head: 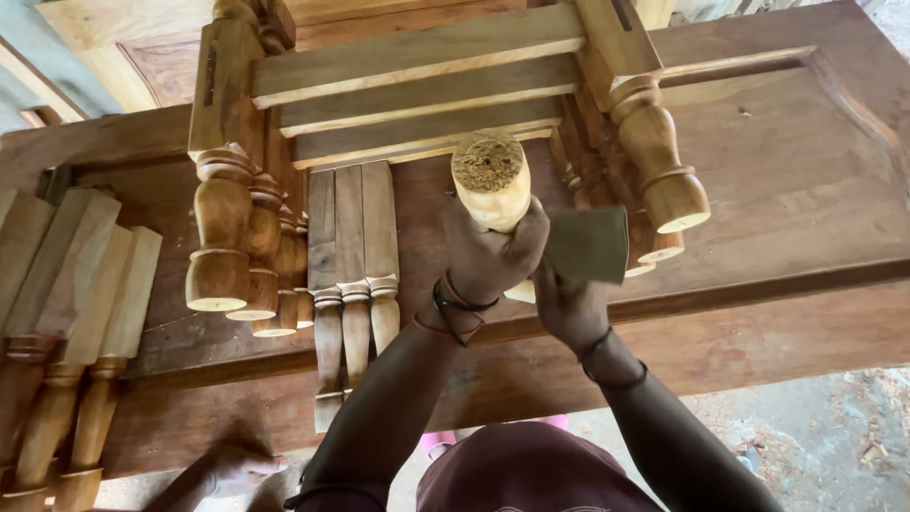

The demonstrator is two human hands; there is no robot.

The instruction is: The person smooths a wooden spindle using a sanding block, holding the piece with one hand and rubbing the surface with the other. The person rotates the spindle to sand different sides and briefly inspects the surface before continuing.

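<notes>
Left hand closed round turned wooden leg at frame centre; right hand pinches sandpaper sheet beside it. We judge leg stiff, fairly heavy, smooth; grip its narrow neck.

One head-worn camera looks steeply down, close over the bench's near edge, facing its far side.

Soft, even daylight — sharp focus; slight wide-angle edge bending
</notes>
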